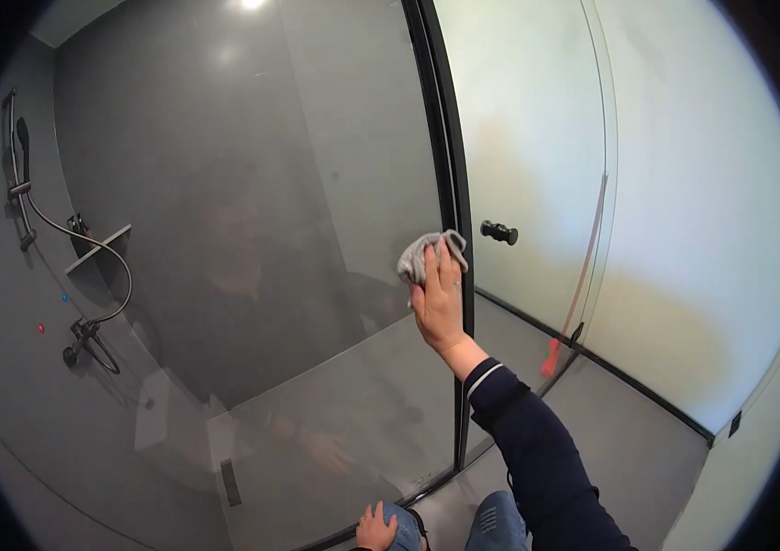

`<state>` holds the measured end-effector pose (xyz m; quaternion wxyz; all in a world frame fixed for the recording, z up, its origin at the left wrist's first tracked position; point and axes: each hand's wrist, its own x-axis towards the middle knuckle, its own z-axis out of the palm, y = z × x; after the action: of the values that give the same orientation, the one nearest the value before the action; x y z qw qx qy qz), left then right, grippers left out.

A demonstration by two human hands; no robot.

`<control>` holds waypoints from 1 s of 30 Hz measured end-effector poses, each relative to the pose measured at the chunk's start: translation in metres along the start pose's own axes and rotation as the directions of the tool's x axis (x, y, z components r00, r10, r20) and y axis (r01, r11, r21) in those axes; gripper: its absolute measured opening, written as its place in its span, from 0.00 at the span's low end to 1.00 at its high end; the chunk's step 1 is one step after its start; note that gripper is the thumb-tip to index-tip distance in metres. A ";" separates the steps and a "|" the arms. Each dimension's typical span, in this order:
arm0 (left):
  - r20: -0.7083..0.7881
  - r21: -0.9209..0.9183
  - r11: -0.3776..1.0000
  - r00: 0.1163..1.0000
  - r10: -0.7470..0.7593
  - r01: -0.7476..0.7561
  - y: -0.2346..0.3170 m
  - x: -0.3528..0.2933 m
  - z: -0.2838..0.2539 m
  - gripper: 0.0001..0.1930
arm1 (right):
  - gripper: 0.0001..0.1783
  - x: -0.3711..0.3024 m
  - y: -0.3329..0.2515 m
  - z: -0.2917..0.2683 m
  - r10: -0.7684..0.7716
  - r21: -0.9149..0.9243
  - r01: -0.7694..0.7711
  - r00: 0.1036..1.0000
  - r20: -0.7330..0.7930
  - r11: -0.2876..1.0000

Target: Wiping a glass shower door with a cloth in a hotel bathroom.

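A crumpled grey cloth point(422, 257) lies against the glass panel point(316, 248), right beside its black upright frame point(450, 147). My right hand point(439, 303) holds the cloth against the pane, fingers pointing up and palm to the glass. A dark blue sleeve with a white stripe covers that arm. Low in the picture, my left hand point(377, 530) rests on my knee in blue jeans, fingers spread and nothing held.
Behind the glass, a hand shower point(22, 147) with a hose, a corner shelf point(101, 248) and a mixer tap point(85, 344) are on the grey wall. A floor drain point(230, 482) sits below. Rightward stands a frosted glass door with a black knob point(499, 232) and a reddish long-handled tool point(583, 275).
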<state>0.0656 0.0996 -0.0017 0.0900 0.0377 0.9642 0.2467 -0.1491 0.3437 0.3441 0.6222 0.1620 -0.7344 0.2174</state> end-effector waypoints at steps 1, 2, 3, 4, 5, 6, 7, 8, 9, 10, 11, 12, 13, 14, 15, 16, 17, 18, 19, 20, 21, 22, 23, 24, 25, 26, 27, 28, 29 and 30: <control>0.000 0.000 1.000 1.000 0.001 -0.001 -0.002 0.000 0.001 0.30 | 0.35 0.009 -0.002 -0.001 -0.008 0.020 0.008 1.000 -0.009 1.000; -0.024 -0.009 1.000 1.000 0.009 -0.009 -0.007 0.000 0.003 0.30 | 0.34 0.015 -0.005 -0.001 -0.015 0.042 0.015 1.000 -0.020 0.999; -0.048 -0.017 1.000 0.999 0.016 -0.017 -0.012 0.000 0.005 0.30 | 0.34 0.021 -0.008 0.001 -0.016 0.051 0.018 0.999 -0.037 0.999; -0.050 -0.014 1.000 0.999 0.015 -0.016 -0.018 0.000 0.006 0.30 | 0.34 0.025 -0.010 0.003 -0.014 0.054 0.016 0.999 -0.040 0.998; -0.057 -0.013 1.000 0.998 0.025 -0.026 -0.016 0.000 0.007 0.30 | 0.33 0.033 -0.010 0.001 -0.025 0.040 0.027 0.998 -0.054 0.999; -0.065 -0.011 0.999 0.997 0.035 -0.036 -0.016 0.001 0.007 0.29 | 0.33 0.041 -0.010 -0.001 -0.036 0.026 0.038 0.997 -0.069 0.999; -0.064 -0.013 0.999 0.997 0.039 -0.040 -0.016 0.002 0.008 0.29 | 0.33 0.050 -0.011 -0.002 -0.041 0.031 0.043 0.996 -0.076 0.999; -0.069 -0.012 0.999 0.997 0.041 -0.042 -0.017 0.002 0.010 0.30 | 0.33 0.057 -0.011 -0.003 -0.043 0.029 0.045 0.996 -0.076 0.999; -0.073 -0.011 0.999 0.996 0.045 -0.046 -0.019 0.002 0.012 0.30 | 0.33 0.063 -0.011 -0.004 -0.066 0.011 0.067 0.994 -0.090 0.998; -0.073 -0.011 0.999 0.996 0.052 -0.053 -0.021 0.003 0.015 0.30 | 0.32 0.069 -0.011 -0.007 -0.090 -0.010 0.089 0.990 -0.105 0.996; -0.085 -0.003 0.998 0.994 0.064 -0.064 -0.028 0.004 0.017 0.30 | 0.32 0.073 -0.015 -0.006 -0.103 0.009 0.104 0.987 -0.128 0.994; -0.096 0.006 0.997 0.992 0.078 -0.078 -0.036 0.006 0.019 0.30 | 0.32 0.076 -0.020 -0.009 -0.105 0.006 0.107 0.985 -0.137 0.994; -0.103 0.011 0.996 0.991 0.086 -0.086 -0.043 0.006 0.021 0.30 | 0.32 0.077 -0.024 -0.014 -0.112 -0.008 0.112 0.983 -0.149 0.994; -0.095 0.022 0.996 0.992 0.084 -0.082 -0.065 0.004 0.027 0.30 | 0.31 0.063 -0.035 -0.014 -0.110 -0.021 0.108 0.980 -0.165 0.994; -0.087 0.033 0.996 0.993 0.080 -0.078 -0.086 0.001 0.032 0.30 | 0.31 0.049 -0.045 -0.014 -0.111 -0.021 0.109 0.976 -0.187 0.994; -0.091 0.046 0.996 0.992 0.084 -0.080 -0.108 -0.001 0.036 0.30 | 0.31 0.034 -0.055 -0.014 -0.107 -0.028 0.104 0.973 -0.205 0.994; -0.080 0.044 0.995 0.993 0.091 -0.088 -0.110 -0.003 0.039 0.30 | 0.31 0.032 -0.057 -0.021 -0.111 -0.046 0.104 0.971 -0.212 0.994; -0.069 0.042 0.995 0.993 0.096 -0.093 -0.113 -0.004 0.043 0.30 | 0.31 0.031 -0.059 -0.025 -0.114 -0.062 0.102 0.969 -0.218 0.993; -0.071 0.041 0.994 0.993 0.099 -0.096 -0.118 -0.005 0.048 0.30 | 0.31 0.029 -0.061 -0.029 -0.116 -0.064 0.105 0.969 -0.219 0.992; -0.074 0.040 0.994 0.992 0.100 -0.098 -0.125 -0.006 0.051 0.30 | 0.31 0.028 -0.063 -0.030 -0.119 -0.078 0.103 0.966 -0.231 0.992; -0.077 0.038 0.995 0.992 0.100 -0.097 -0.131 -0.007 0.055 0.30 | 0.30 0.027 -0.065 -0.031 -0.121 -0.092 0.101 0.963 -0.241 0.991; -0.078 0.041 0.995 0.992 0.097 -0.094 -0.138 -0.008 0.058 0.30 | 0.30 0.027 -0.067 -0.031 -0.118 -0.088 0.099 0.963 -0.243 0.991; -0.085 0.058 0.993 0.990 0.112 -0.107 -0.144 -0.008 0.060 0.30 | 0.30 0.026 -0.069 -0.031 -0.118 -0.092 0.098 0.960 -0.255 0.991; -0.092 0.074 0.990 0.988 0.127 -0.120 -0.150 -0.008 0.063 0.30 | 0.30 0.027 -0.070 -0.032 -0.119 -0.095 0.097 0.956 -0.267 0.991; -0.092 0.076 0.990 0.988 0.126 -0.119 -0.154 -0.007 0.066 0.30 | 0.29 0.028 -0.072 -0.031 -0.117 -0.095 0.093 0.950 -0.289 0.991; -0.074 0.076 0.991 0.991 0.113 -0.107 -0.157 -0.005 0.066 0.30 | 0.29 0.029 -0.074 -0.029 -0.116 -0.093 0.093 0.949 -0.292 0.991; -0.057 0.074 0.993 0.993 0.100 -0.095 -0.158 -0.003 0.066 0.30 | 0.28 0.030 -0.075 -0.028 -0.109 -0.093 0.083 0.942 -0.318 0.992; -0.060 0.074 0.993 0.993 0.099 -0.094 -0.158 0.000 0.066 0.30 | 0.28 0.030 -0.077 -0.027 -0.102 -0.092 0.074 0.934 -0.344 0.993; -0.057 0.068 0.994 0.994 0.095 -0.091 -0.159 -0.002 0.067 0.30 | 0.28 0.028 -0.076 -0.025 -0.107 -0.098 0.077 0.929 -0.355 0.992; -0.053 0.061 0.994 0.994 0.091 -0.088 -0.158 -0.004 0.068 0.31 | 0.28 0.026 -0.075 -0.024 -0.105 -0.096 0.076 0.930 -0.351 0.992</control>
<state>0.0778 -0.0076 -0.1361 0.0510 0.0765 0.9704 0.2232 -0.0947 0.2929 0.3818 0.7601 0.1287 -0.6097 0.1844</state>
